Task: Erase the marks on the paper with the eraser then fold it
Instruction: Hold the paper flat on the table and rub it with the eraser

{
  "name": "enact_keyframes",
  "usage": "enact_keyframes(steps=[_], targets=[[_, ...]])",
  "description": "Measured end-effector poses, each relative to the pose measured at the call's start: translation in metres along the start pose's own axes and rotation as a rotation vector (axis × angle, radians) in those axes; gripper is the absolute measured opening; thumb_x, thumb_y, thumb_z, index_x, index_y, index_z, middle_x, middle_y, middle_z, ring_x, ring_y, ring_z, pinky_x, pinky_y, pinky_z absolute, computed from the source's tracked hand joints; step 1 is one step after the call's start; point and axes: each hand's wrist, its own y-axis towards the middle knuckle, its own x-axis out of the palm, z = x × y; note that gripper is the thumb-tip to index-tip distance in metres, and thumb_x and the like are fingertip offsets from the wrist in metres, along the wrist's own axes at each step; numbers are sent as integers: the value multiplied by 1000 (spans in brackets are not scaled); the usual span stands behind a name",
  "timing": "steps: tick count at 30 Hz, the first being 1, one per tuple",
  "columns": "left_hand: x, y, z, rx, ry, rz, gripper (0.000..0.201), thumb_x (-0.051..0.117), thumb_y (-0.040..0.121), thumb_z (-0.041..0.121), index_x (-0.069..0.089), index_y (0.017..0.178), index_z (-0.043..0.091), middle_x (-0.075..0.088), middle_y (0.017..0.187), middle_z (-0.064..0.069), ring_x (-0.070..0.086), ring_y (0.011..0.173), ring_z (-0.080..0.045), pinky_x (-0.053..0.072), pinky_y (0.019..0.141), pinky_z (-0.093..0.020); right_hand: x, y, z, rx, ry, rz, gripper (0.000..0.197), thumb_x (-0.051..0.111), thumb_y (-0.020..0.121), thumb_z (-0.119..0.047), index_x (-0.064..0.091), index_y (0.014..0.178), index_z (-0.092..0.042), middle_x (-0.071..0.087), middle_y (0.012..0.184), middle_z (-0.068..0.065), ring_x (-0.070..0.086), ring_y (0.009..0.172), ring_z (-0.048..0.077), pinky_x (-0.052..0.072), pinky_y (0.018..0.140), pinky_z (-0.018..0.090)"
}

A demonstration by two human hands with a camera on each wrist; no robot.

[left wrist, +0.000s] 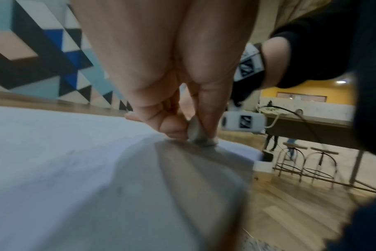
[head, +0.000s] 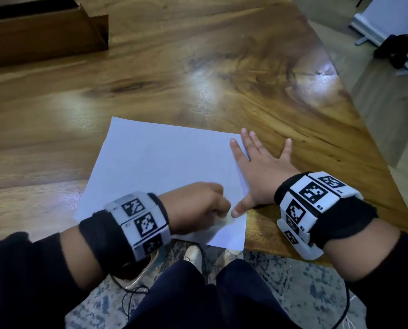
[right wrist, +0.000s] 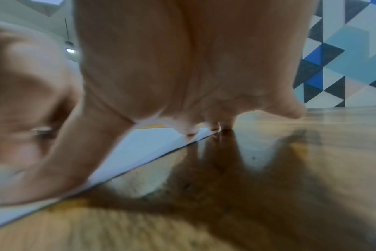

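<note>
A white sheet of paper (head: 160,167) lies flat near the front edge of the wooden table (head: 198,79), its near corner hanging over the edge. My left hand (head: 198,207) is curled over the paper's near right part and pinches a small greyish eraser (left wrist: 195,132) between thumb and fingers, with the eraser's tip on the paper (left wrist: 54,161). Faint pencil marks show on the sheet in the left wrist view. My right hand (head: 257,167) lies spread flat, fingers straight, pressing the paper's right edge (right wrist: 140,152) and the table beside it.
A brown cardboard box (head: 43,36) stands at the table's far left. The table's right edge (head: 355,129) runs diagonally close to my right hand. Below the front edge are my legs, shoes and a patterned rug (head: 293,281) with cables.
</note>
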Motion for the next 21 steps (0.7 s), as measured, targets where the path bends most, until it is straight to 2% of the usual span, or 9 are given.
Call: enact_keyframes(steps=[3, 8, 10, 12, 14, 16, 18, 19, 21], targets=[[6, -11, 0, -11, -10, -71, 23, 47, 79, 19, 64, 91, 10, 55, 96, -11, 54, 83, -27, 45, 73, -34, 0, 0, 1, -3, 5, 17, 148, 66, 50, -79, -35, 140, -19, -46, 145, 6, -37, 137, 19, -13, 100, 74], [4, -8, 0, -46, -54, -70, 15, 53, 82, 14, 62, 94, 10, 55, 100, -9, 56, 92, -24, 46, 81, -36, 11, -5, 7, -13, 88, 104, 148, 65, 51, -79, -31, 142, -14, -41, 148, 6, -33, 139, 17, -14, 111, 60], [1, -7, -1, -56, -71, -78, 14, 57, 81, 17, 63, 93, 13, 58, 99, -8, 56, 89, -21, 46, 79, -32, 14, -7, 10, -25, 114, 138, 146, 67, 53, -77, -26, 145, -11, -37, 151, 4, -30, 140, 15, -14, 115, 52], [-7, -1, -3, -75, -51, -59, 14, 63, 78, 18, 65, 92, 16, 61, 92, -3, 51, 78, -14, 42, 68, -21, 14, -8, 12, -34, 126, 141, 145, 68, 55, -75, -25, 145, -11, -37, 151, 3, -29, 141, 14, -14, 116, 49], [-24, 11, -7, -115, -39, 33, 18, 66, 74, 14, 67, 92, 17, 61, 83, 1, 49, 72, -10, 33, 62, -8, 13, -8, 12, -35, 121, 135, 144, 68, 55, -75, -25, 145, -11, -37, 150, 3, -29, 140, 14, -15, 115, 49], [-45, 28, -10, -144, 6, 173, 18, 66, 73, 13, 67, 91, 16, 59, 77, 2, 49, 69, -12, 32, 58, -4, 12, -8, 11, -24, 102, 126, 145, 66, 54, -76, -26, 145, -11, -38, 150, 3, -30, 140, 14, -16, 114, 53], [-63, 48, -10, -163, 52, 281, 18, 66, 74, 14, 66, 92, 14, 56, 76, 3, 49, 70, -13, 32, 54, -8, 11, -7, 11, -6, 60, 122, 146, 63, 53, -80, -27, 144, -11, -38, 150, 3, -31, 140, 15, -15, 111, 59], [-69, 59, -10, -178, 65, 314, 19, 66, 74, 15, 65, 93, 13, 55, 76, 3, 49, 71, -13, 33, 54, -15, 11, -7, 10, 3, 31, 119, 146, 62, 52, -82, -27, 144, -10, -38, 150, 4, -33, 139, 16, -14, 110, 62], [-75, 77, -8, -206, 95, 348, 20, 66, 76, 15, 64, 95, 11, 54, 78, 2, 47, 75, -14, 35, 64, -21, 10, -7, 9, 16, -14, 110, 146, 58, 52, -85, -27, 144, -9, -37, 150, 5, -35, 138, 20, -14, 107, 67]])
